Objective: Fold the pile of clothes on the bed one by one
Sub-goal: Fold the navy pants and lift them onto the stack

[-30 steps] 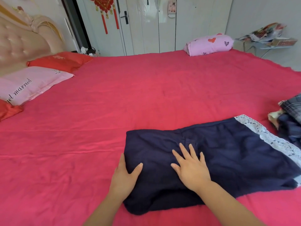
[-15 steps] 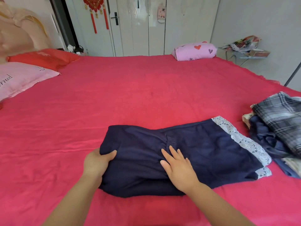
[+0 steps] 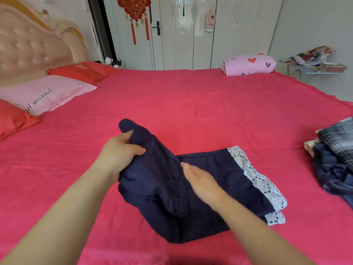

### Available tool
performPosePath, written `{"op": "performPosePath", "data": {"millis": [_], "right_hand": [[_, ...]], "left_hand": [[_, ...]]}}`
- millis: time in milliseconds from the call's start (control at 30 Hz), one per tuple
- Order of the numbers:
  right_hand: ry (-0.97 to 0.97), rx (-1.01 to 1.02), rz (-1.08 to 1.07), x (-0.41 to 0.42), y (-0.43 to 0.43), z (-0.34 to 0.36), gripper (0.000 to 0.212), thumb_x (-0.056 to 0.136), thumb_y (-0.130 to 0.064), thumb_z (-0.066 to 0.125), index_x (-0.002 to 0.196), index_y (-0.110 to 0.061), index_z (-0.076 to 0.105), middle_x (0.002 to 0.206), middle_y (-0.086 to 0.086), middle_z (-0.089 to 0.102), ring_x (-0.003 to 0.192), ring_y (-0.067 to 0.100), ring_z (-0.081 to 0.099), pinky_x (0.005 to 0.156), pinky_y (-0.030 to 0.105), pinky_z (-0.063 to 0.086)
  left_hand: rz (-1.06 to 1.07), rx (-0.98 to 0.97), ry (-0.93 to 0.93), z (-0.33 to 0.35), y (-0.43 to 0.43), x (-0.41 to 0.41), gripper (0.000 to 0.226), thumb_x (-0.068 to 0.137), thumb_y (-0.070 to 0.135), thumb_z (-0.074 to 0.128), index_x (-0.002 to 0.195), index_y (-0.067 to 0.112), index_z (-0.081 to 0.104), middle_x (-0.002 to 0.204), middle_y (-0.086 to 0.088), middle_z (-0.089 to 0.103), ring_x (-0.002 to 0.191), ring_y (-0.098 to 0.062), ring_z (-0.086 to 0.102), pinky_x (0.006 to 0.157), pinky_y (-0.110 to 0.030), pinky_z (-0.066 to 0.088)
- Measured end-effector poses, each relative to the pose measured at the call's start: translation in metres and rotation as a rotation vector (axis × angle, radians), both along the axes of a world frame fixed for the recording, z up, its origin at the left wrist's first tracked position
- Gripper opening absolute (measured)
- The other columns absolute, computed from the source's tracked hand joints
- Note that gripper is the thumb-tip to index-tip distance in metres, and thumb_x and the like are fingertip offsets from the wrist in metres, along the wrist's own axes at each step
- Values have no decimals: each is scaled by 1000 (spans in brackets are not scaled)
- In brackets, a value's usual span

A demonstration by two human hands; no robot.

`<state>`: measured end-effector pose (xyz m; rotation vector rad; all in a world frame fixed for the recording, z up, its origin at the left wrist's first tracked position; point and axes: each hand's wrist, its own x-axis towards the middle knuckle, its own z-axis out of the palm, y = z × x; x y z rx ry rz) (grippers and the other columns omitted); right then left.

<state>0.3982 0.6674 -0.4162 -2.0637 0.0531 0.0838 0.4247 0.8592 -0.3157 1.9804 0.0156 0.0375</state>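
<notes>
- Red bedsheet (image 3: 191, 104) carries a navy garment (image 3: 219, 169) near the front, long axis left to right, lace hem (image 3: 256, 178) pointing right.
- Left hand (image 3: 118, 155) grips its raised left end.
- Right hand (image 3: 202, 182), fingers straight, presses its middle.

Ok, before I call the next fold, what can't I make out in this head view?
All in the head view:
The left hand: the fingers of its grip under the lifted navy garment are hidden by the cloth.
The right hand: motion-blurred, so pressing or hovering cannot be told.
The clothes pile: cut off by the right edge, piece count unknown.
The side table clutter: too small to identify.
</notes>
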Motion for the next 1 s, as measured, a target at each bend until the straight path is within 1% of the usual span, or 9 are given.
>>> {"op": "performPosePath", "data": {"millis": [100,200,267,367,433,600,700,867,1000], "right_hand": [[175,500,-12,0,-43,44,72,74,-76,25,127,-33,50,120,-2,64,108,13,60,90,31,46],[259,714,5,-1,-95,73,87,60,-85,26,113,-24,58,90,3,72,81,17,69,66,31,53],[287,715,-55,-3,-125,78,67,70,-73,42,97,-16,65,78,4,70,69,18,68,59,30,55],[323,545,-237,-9,-160,55,11,87,-14,59,83,-3,59,68,10,66,59,20,64,57,29,53],[283,424,-405,-14,-180,29,12,88,11,48,87,3,58,73,15,63,64,25,60,57,31,49],[213,300,-541,-23,-202,-28,31,89,15,43,116,7,56,105,18,61,93,24,54,73,34,46],[116,175,-578,-14,-199,-36,33,87,11,49,115,-2,61,105,13,65,93,22,58,82,34,49],[69,-222,-560,-3,-198,-34,37,86,-2,56,123,-7,56,116,13,64,105,27,59,78,24,39],[161,-524,-523,-15,-198,-38,51,89,-17,56,137,-9,39,130,21,49,121,37,46,98,40,38]], "left_hand": [[-178,-13,-14,8,-65,-4,66,77,-6,63,138,8,44,137,-7,50,127,-17,46,105,-26,34],[-353,75,-78,2,-140,-16,69,82,-1,58,145,8,31,146,-7,41,133,-16,39,107,-24,31],[-458,171,-103,-12,-181,-31,61,84,8,58,141,8,37,138,-9,49,127,-23,46,100,-28,37],[-654,171,-21,-47,-214,-60,45,82,14,62,126,12,52,103,-9,62,105,-29,57,77,-29,41],[-665,294,-113,-75,-217,-72,46,84,21,61,129,16,51,119,-5,59,114,-24,51,90,-29,39],[-574,866,-234,-136,-180,-71,89,79,56,57,148,33,5,151,8,18,139,-15,13,115,-41,9],[-580,1000,-315,-150,-167,-63,82,84,56,52,148,34,6,150,5,21,138,-15,14,114,-39,6],[-882,842,-372,-151,-161,-47,56,86,56,51,137,35,44,141,11,43,128,-11,34,107,-25,18],[-780,336,-344,-138,-153,-39,26,84,39,60,101,25,73,109,20,66,100,3,55,91,-8,35]]}}
